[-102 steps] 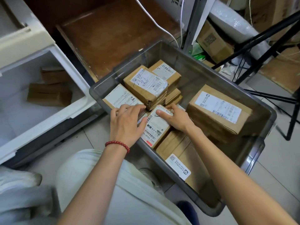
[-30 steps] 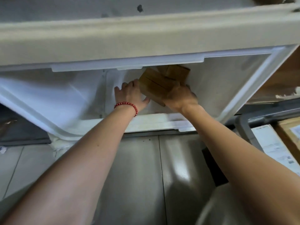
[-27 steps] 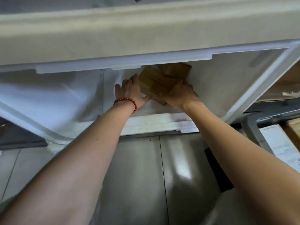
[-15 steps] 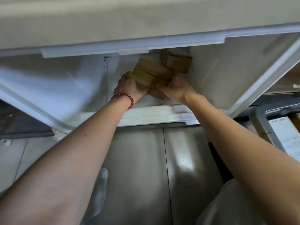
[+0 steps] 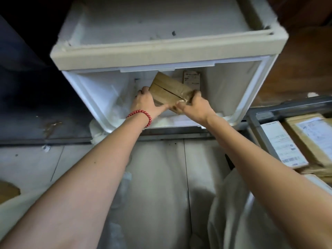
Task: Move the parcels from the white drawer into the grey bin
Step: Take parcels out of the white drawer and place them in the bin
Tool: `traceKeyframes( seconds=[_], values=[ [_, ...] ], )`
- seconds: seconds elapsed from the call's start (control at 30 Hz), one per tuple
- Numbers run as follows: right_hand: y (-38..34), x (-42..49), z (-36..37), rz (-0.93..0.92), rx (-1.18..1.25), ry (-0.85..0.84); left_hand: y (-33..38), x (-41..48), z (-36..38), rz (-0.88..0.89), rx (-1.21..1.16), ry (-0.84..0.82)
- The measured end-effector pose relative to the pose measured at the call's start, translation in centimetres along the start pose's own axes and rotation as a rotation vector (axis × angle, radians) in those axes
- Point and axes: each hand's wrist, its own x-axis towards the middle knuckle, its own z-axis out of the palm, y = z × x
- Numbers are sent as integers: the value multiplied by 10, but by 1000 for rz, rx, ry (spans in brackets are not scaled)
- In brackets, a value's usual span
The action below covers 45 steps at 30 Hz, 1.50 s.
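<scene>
Both my hands are inside the open white drawer (image 5: 100,97), holding one brown taped cardboard parcel (image 5: 170,90) between them, tilted. My left hand (image 5: 147,105), with a red bead bracelet at the wrist, grips the parcel's left end. My right hand (image 5: 194,106) grips its right end. Behind it, a second smaller parcel (image 5: 191,80) with a pale label lies at the back of the drawer. The grey bin (image 5: 255,119) shows at the right edge, with labelled parcels (image 5: 280,146) inside.
The drawer unit's cream top (image 5: 161,51) overhangs the drawer opening. Grey floor tiles (image 5: 158,177) lie below between my arms. A brown wooden surface (image 5: 296,69) stands behind the bin. My pale trousers (image 5: 233,212) show at lower right.
Since 3.4 s ago my hands left the bin and reached into the drawer. Over the last second both hands took hold of the parcel and drew it nearer the drawer front, apart from the smaller one.
</scene>
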Motion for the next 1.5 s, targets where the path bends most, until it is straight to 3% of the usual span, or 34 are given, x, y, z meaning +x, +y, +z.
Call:
traceKeyframes(
  seconds=[0.3,0.43,0.57,0.77,1.0,1.5],
  values=[
    [6,-129,-15,-60,204,9,2,-113,-42,70,-109,16],
    [15,-174,-10,-7,375,27,-12,-158,-44,-27,-196,-52],
    [19,-199,-8,-14,394,47,-11,-184,-42,-85,-274,-38],
    [19,-196,-10,-50,470,107,1,-190,-40,-84,-383,95],
    [18,-186,-3,-19,688,144,11,-188,-48,-120,-512,130],
    [18,-175,-3,-51,643,226,15,-187,-35,-200,-622,124]
  ],
)
